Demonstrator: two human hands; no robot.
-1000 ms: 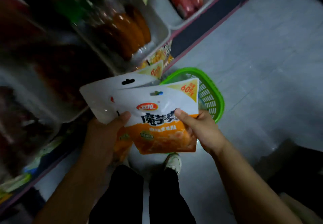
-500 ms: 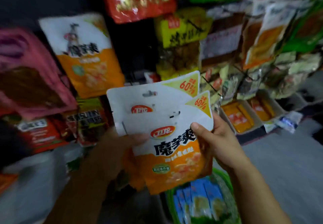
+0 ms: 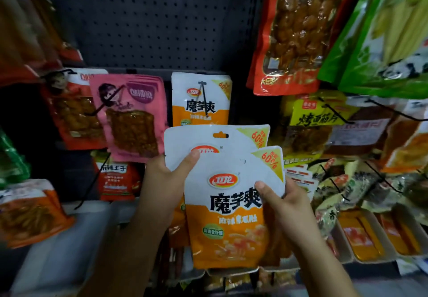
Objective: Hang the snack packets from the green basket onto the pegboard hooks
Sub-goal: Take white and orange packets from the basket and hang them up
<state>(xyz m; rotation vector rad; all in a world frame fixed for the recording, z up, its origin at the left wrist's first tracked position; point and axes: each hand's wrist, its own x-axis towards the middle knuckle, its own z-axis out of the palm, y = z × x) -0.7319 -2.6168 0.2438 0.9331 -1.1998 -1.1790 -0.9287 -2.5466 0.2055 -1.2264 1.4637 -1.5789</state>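
We've got two orange-and-white packets in hand, fanned out in front of the pegboard (image 3: 150, 19). Left hand (image 3: 162, 181) grip: thumb pinched over the top of the rear packet (image 3: 208, 137), fingers behind it. Right hand (image 3: 284, 201) grip: thumb clamped on the right edge of the front packet (image 3: 227, 215), fingers wrapped behind. So both grips are closed on packets, neither free.

Status as we read it:
- Neither held packet is on a hook yet. The rear packet's hang hole is visible near its top edge, unthreaded.
- Matching product already hangs on the hook (image 3: 203, 97) straight above, the hung packet (image 3: 199, 100) just behind the rear packet's top edge. That looks like our target peg.
- Green basket is out of view, so we can't tell how many packets are left in it.

Remaining, our guess: separate the two, line a hang hole up with the hook tip, slide on, repeat for the second, then back to the basket.

Neighbours: pink packet (image 3: 132, 116) on the peg to the left, yellow-label packet (image 3: 319, 116) to the right, red packet (image 3: 296, 32) upper right. Bare pegboard along the top row, upper left of centre. Trays (image 3: 368, 236) of small snacks sit on the shelf at lower right.

Risk: pegs are tightly packed, so easy to snag a neighbour.
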